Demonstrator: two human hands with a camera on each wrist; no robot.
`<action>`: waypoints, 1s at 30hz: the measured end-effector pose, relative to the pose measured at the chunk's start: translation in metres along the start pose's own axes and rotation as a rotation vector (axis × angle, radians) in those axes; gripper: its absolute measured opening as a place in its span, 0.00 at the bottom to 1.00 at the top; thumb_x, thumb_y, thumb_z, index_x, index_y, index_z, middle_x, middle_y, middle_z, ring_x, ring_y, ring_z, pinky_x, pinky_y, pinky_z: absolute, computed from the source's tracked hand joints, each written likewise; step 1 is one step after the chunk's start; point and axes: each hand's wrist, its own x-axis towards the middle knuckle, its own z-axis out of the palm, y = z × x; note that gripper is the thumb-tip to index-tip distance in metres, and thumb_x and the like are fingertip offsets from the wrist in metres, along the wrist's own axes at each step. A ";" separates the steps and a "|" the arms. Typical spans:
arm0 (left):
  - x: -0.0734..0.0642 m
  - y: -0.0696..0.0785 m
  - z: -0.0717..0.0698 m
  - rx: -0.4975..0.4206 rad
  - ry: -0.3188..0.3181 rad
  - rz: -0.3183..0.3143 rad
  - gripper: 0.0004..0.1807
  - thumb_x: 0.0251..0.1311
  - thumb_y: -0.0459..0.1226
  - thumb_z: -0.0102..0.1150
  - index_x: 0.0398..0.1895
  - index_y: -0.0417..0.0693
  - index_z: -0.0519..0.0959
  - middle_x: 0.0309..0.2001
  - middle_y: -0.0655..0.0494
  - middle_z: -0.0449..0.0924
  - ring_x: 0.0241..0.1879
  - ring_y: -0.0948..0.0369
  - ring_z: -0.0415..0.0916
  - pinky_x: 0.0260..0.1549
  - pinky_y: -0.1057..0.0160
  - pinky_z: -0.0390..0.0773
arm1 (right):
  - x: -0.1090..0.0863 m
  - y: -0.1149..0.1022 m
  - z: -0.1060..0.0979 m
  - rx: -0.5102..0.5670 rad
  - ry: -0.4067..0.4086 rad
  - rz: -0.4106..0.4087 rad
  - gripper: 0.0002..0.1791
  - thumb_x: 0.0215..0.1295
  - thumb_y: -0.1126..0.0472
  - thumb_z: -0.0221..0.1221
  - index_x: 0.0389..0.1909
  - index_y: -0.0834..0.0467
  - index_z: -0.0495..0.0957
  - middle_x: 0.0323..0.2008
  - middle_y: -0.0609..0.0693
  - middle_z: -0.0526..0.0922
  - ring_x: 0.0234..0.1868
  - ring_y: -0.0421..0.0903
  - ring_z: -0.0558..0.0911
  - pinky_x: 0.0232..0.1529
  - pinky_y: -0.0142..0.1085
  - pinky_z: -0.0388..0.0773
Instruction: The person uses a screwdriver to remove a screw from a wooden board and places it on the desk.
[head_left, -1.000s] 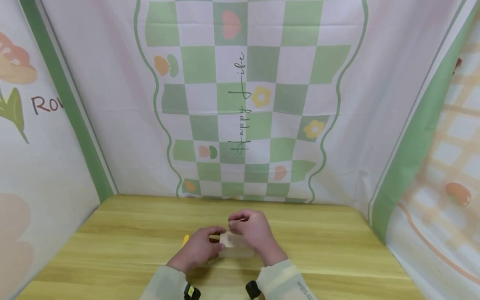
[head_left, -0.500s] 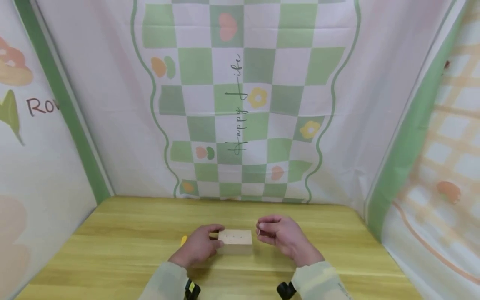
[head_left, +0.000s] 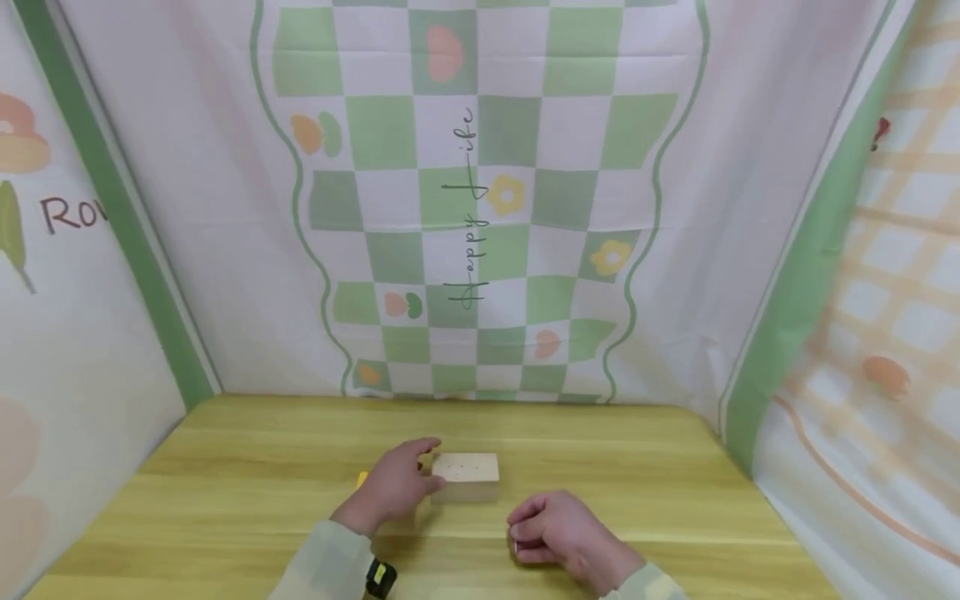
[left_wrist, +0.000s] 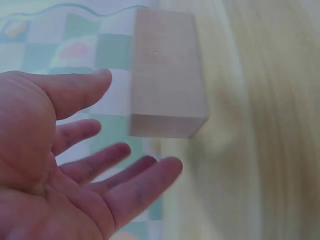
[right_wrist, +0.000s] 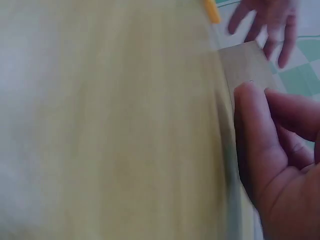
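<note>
A pale wooden block lies on the table, with several small dark dots on its top. My left hand is at the block's left end, fingers spread and relaxed. In the left wrist view that hand stands a little apart from the block. Right of the block and nearer the front, my right hand pinches a small thin shiny piece between thumb and fingers. Most of that piece is hidden, and I cannot tell its kind. In the right wrist view the thumb and fingers meet at their tips.
A yellow thing shows behind my left hand, mostly covered by it; its orange-yellow end appears in the right wrist view. The wood-grain table meets a green-and-white checked cloth at the back. Printed cloths hang on both sides.
My right hand has left the block's top, moving right and then down toward the front with the shiny piece. My left hand has loosened and drawn slightly away from the block.
</note>
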 end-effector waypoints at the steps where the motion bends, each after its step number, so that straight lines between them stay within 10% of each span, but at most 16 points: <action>1: -0.002 0.003 -0.002 0.041 0.005 0.014 0.32 0.57 0.42 0.63 0.64 0.45 0.66 0.60 0.45 0.68 0.51 0.49 0.72 0.45 0.49 0.75 | -0.001 0.001 0.000 -0.016 0.002 0.002 0.11 0.54 0.74 0.61 0.40 0.72 0.75 0.33 0.60 0.80 0.31 0.50 0.82 0.33 0.42 0.81; 13: -0.025 0.019 -0.026 0.312 0.049 0.090 0.25 0.58 0.41 0.59 0.57 0.39 0.72 0.56 0.42 0.71 0.55 0.46 0.69 0.54 0.45 0.67 | -0.007 -0.002 -0.008 -0.258 0.050 -0.034 0.08 0.50 0.74 0.62 0.33 0.69 0.77 0.28 0.57 0.79 0.26 0.48 0.81 0.28 0.40 0.81; 30: -0.044 0.009 -0.029 0.384 0.003 0.090 0.23 0.59 0.43 0.57 0.55 0.38 0.74 0.54 0.43 0.72 0.53 0.46 0.70 0.52 0.45 0.69 | -0.013 -0.011 -0.016 -0.444 0.040 -0.063 0.04 0.50 0.71 0.64 0.27 0.63 0.78 0.23 0.54 0.78 0.22 0.45 0.77 0.23 0.39 0.80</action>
